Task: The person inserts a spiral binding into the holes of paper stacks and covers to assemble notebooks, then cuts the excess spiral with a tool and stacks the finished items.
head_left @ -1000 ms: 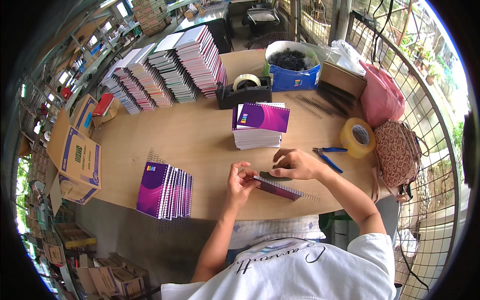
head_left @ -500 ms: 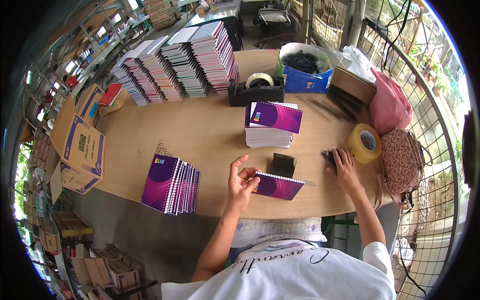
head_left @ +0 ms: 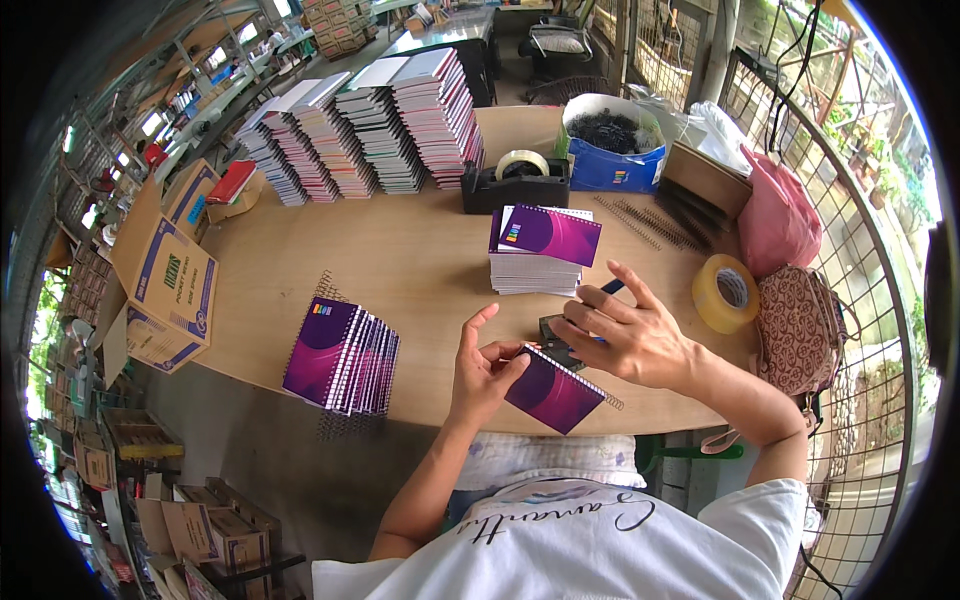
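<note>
My left hand pinches a small purple spiral notebook by its upper left corner, near the table's front edge. Its wire coil runs along the upper edge, and a length of coil sticks out past the right corner. Just above the notebook, my right hand is closed around a small tool with a blue handle end; the fingers hide the rest, so its kind is unclear. Partly behind that hand stands a small dark block. Farther back rises a stack of purple-covered notepads.
Coil-bound purple notebooks lean in a row at left, by an open carton. Tall book stacks, a tape dispenser and a blue tub of coils stand behind. A tape roll and patterned bag lie right.
My right hand has left the table's right side, bringing the tool over to the notebook. The notebook has tilted, its right end swinging down towards me, while my left hand keeps hold of it.
</note>
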Tool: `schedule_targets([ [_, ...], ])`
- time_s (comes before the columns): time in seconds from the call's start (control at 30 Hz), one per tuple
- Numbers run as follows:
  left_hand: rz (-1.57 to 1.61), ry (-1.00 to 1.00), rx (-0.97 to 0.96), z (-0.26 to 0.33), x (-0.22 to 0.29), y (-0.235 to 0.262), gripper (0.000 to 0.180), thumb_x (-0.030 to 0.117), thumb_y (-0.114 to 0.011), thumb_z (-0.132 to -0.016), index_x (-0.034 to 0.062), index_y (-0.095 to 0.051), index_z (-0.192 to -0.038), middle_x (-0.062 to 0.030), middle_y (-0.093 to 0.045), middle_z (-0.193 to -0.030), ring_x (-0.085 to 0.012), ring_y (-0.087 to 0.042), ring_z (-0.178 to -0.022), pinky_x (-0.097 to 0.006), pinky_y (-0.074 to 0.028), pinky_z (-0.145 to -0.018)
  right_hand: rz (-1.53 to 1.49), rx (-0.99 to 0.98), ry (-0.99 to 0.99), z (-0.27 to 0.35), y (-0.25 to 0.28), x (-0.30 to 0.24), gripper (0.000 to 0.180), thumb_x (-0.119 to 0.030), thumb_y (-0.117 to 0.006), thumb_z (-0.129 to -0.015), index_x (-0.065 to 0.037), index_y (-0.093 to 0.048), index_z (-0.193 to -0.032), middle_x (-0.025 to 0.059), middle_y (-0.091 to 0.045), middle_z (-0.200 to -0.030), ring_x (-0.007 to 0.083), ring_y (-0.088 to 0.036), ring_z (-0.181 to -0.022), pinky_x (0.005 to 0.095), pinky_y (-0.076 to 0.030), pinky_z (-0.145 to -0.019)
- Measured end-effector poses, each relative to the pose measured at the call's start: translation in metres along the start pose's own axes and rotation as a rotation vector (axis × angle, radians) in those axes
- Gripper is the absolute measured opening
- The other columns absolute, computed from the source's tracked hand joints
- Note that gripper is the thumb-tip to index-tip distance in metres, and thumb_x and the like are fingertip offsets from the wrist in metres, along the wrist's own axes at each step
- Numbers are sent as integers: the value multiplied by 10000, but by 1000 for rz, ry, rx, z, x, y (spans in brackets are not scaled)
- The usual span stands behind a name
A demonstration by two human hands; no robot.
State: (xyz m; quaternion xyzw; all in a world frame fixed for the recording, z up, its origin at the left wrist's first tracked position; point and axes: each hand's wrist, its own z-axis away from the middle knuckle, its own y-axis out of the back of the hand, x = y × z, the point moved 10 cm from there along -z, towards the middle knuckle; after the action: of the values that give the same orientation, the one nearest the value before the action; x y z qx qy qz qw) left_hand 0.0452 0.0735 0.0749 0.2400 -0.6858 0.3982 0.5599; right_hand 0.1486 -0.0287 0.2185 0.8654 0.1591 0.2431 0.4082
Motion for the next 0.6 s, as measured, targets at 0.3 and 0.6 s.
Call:
schedule_targets([
  [0.3, -57, 11, 26, 5, 5, -1, 824, -57, -716, -825, 68, -235, -1483, -132, -699, -943, -119, -667, -852, -245, -545, -777, 1, -9, 89, 7, -5, -11, 302, -211, -702, -667, -114, -746, -949, -28, -621, -997, 174, -594, -1001, 531, -398, -1077],
  [0.6, -180, 33, -10, 4, 7, -7, 819, -31, -712, -843, 72, -208, -1480, -147, -696, -929, -137, -675, -858, -258, -546, -786, 99, 40, 80, 4, 6, -14, 287, -202, -702, -709, -113, -756, -977, -15, -631, -963, 177, -602, -967, 503, -459, -1001],
])
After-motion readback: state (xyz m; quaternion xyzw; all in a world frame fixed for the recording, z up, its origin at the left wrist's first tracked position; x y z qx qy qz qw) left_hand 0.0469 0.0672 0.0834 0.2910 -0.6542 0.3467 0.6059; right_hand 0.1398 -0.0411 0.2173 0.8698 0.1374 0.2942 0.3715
